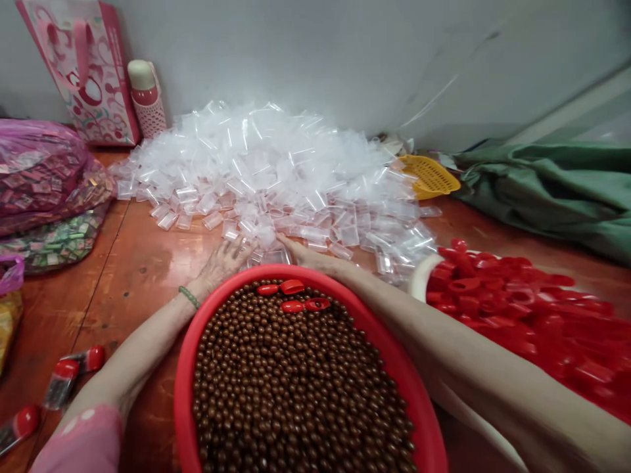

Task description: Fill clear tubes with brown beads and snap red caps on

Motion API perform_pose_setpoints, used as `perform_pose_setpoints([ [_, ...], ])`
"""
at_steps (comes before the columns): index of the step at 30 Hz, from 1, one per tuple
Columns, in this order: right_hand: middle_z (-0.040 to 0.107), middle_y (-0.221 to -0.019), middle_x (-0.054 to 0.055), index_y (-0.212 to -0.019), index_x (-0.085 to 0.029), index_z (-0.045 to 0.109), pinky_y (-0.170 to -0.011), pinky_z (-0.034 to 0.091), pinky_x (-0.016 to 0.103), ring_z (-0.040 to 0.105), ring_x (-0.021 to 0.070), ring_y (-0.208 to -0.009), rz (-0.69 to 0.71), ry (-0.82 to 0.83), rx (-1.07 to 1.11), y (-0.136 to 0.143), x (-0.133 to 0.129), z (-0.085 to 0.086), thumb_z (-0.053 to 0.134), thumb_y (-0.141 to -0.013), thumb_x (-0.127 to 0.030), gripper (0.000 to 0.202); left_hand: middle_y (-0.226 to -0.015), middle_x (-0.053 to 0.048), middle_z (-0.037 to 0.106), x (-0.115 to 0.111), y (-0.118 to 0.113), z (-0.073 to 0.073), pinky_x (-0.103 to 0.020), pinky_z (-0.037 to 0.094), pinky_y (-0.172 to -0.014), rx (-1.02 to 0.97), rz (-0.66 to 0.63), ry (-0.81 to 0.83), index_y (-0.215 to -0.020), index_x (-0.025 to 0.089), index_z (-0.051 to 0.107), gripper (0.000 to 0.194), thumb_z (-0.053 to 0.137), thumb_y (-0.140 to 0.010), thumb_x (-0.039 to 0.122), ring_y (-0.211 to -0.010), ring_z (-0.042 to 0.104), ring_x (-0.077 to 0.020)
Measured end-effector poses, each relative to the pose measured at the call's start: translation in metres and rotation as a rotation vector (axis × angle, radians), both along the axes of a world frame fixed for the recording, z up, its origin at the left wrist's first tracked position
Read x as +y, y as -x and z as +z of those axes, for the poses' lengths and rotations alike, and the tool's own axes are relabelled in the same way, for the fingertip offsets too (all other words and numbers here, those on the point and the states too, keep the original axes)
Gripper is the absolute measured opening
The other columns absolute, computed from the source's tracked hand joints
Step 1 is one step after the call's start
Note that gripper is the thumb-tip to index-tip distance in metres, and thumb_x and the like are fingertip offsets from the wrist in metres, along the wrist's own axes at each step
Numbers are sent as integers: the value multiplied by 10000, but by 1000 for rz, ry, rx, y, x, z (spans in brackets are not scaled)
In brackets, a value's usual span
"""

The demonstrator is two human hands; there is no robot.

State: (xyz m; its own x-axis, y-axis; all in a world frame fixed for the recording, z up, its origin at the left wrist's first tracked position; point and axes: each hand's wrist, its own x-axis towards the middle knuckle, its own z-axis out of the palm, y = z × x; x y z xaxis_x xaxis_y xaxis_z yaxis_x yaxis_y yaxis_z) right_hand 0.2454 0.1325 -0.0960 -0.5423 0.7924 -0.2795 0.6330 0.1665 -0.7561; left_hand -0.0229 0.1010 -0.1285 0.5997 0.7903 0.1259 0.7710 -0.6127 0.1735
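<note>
Just beyond the far rim of a red basin, my left hand lies with its fingers stretched out at the near edge of a heap of clear plastic containers. My right hand reaches the same edge from the other side, one finger extended. The basin rim hides part of it. A few clear pieces lie between the two hands. Small round brown balls fill the basin. Several red caps rest on top of the balls, near the far rim.
At right stands a white tub heaped with red caps. Filled red-capped containers lie at left, below bags of small packets. Against the wall are a gift bag, a bottle, a yellow basket and green cloth.
</note>
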Motion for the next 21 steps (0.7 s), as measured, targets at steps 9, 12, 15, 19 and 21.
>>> perform_pose_setpoints([
  [9,604,-1323,138,-1449,-204,336,-936,526,446,653,283,-1074,-55,312,230,17,-5,20,755,-624,-382,943,-1502,-117,410,11,-23,3,-546,399,-1031,-108,9,6,-1397,306,486,457,468,-946,374,-1291,402,-348],
  [12,661,-1234,126,-1443,-229,307,-799,581,422,705,244,-907,-129,408,318,18,-14,27,702,-700,-367,853,-1494,-105,419,15,-30,5,-527,397,-1039,-210,3,39,-1350,305,543,417,495,-937,336,-1289,388,-328],
  [15,649,-1264,103,-1411,-249,343,-830,574,402,697,227,-938,-226,510,475,21,-18,36,739,-652,-270,857,-1492,-103,419,20,-31,12,-504,393,-1050,-298,-38,65,-1315,285,574,411,551,-907,325,-1277,407,-298],
  [19,657,-1247,55,-1365,-246,404,-900,547,392,671,224,-1019,-243,496,594,25,-11,53,745,-620,-203,820,-1461,-155,451,35,-27,33,-486,356,-1089,-362,-63,37,-1272,188,600,497,674,-796,311,-1297,441,-290],
  [21,673,-1196,28,-1371,-236,394,-898,543,361,660,210,-1030,-224,449,611,27,-3,65,730,-631,-199,813,-1449,-155,468,45,-24,49,-462,340,-1106,-357,-63,-20,-1219,152,628,485,684,-761,305,-1307,454,-282],
])
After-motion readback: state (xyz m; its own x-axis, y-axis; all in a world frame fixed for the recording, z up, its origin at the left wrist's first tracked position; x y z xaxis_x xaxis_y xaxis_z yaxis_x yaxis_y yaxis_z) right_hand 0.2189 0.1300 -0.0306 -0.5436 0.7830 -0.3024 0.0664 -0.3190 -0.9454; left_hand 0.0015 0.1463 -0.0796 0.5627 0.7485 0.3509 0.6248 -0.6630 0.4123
